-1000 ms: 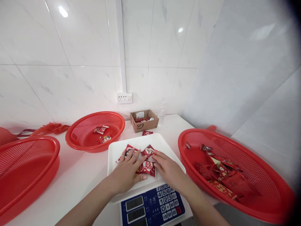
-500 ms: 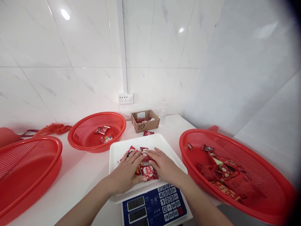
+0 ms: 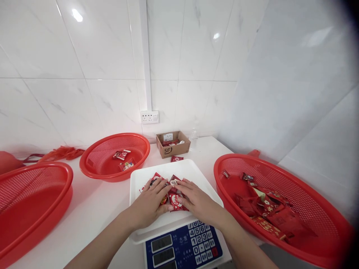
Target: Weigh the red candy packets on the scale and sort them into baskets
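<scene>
Several red candy packets (image 3: 176, 202) lie grouped on the white tray (image 3: 193, 170) of a digital scale (image 3: 182, 244). My left hand (image 3: 150, 201) rests palm down over the left side of the group, its fingers stretched forward and its thumb touching the front packet. From the right, my right hand (image 3: 196, 198) lies over the other packets, fingers extended toward the left hand. Neither hand is closed round a packet. A dark red packet (image 3: 174, 180) shows just beyond the right fingertips. The palms hide parts of the packets.
Red plastic baskets stand around the scale: a right basket (image 3: 238, 158) with several red packets, a back-left basket (image 3: 92, 170) with a few packets, and a left basket (image 3: 63, 168). Behind the tray are a small cardboard box (image 3: 176, 150) and a loose red packet (image 3: 177, 159).
The front packet has shifted slightly away from me and left, closer to the others. My right hand has slid a little forward over it. The left hand stays nearly in place.
</scene>
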The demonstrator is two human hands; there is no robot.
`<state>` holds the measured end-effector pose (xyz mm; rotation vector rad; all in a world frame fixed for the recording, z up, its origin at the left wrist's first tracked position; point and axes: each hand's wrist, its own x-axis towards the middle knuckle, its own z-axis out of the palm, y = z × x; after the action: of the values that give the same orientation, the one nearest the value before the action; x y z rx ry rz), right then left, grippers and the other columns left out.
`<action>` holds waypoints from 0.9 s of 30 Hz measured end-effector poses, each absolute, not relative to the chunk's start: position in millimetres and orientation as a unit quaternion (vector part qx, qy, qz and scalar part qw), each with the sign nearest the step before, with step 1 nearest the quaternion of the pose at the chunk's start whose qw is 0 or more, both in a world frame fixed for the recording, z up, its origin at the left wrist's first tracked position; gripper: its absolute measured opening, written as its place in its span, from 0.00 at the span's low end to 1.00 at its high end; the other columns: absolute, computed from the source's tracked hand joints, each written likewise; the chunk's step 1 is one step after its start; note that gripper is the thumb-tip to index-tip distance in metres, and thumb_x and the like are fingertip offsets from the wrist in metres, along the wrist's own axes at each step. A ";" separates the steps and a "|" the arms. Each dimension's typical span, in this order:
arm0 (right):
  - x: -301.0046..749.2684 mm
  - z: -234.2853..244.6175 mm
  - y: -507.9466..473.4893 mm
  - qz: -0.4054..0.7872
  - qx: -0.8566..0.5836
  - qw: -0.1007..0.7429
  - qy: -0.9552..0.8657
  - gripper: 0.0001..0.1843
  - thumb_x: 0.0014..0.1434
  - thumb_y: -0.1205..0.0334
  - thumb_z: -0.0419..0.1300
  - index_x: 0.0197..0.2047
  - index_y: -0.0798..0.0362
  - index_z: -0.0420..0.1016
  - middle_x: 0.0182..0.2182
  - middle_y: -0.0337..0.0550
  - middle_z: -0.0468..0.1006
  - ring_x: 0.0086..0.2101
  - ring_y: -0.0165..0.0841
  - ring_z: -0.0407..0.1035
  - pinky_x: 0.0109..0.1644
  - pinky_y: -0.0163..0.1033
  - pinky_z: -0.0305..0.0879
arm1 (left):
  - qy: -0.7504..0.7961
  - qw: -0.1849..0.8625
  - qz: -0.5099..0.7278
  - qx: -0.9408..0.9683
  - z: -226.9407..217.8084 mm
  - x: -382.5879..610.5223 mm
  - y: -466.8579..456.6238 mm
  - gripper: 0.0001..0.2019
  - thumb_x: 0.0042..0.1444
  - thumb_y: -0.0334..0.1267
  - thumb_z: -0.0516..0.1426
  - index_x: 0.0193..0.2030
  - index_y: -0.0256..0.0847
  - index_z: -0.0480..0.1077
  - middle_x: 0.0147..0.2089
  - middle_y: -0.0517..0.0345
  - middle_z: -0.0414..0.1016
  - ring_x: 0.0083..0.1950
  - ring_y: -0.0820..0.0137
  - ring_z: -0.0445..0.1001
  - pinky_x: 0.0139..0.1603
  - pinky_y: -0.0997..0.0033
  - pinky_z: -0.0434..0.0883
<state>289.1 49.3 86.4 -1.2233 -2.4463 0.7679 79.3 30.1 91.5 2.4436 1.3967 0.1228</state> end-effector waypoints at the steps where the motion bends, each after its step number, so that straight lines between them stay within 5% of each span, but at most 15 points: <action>1: 288.7 86.0 50.0 0.266 -0.430 0.147 -0.850 0.27 0.63 0.51 0.46 0.63 0.52 0.59 0.63 0.45 0.57 0.63 0.39 0.44 0.65 0.51 0.43 | 0.488 0.165 0.042 0.856 92.4 78.4 30.6 0.32 0.60 0.59 0.40 0.66 0.43 0.48 0.69 0.52 0.44 0.70 0.61 0.38 0.67 0.48 0.41; 21: 290.6 89.5 45.1 0.278 -0.420 0.183 -0.844 0.28 0.63 0.50 0.47 0.62 0.54 0.59 0.63 0.45 0.58 0.63 0.36 0.46 0.65 0.46 0.47 | 0.490 0.160 0.061 0.855 87.3 70.6 29.8 0.34 0.59 0.59 0.42 0.67 0.44 0.46 0.69 0.54 0.44 0.70 0.61 0.38 0.67 0.49 0.43; 27: 347.3 64.1 29.5 0.165 -0.510 0.289 -0.793 0.23 0.62 0.50 0.48 0.56 0.50 0.68 0.58 0.45 0.66 0.58 0.39 0.58 0.60 0.49 0.58 | 0.629 -0.009 0.156 0.761 79.6 1.7 7.9 0.29 0.61 0.55 0.42 0.65 0.46 0.49 0.69 0.52 0.46 0.70 0.58 0.38 0.65 0.44 0.47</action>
<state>347.3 29.5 64.1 -1.3622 -2.1155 0.4412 1.7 7.9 79.6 2.4062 1.9883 0.4934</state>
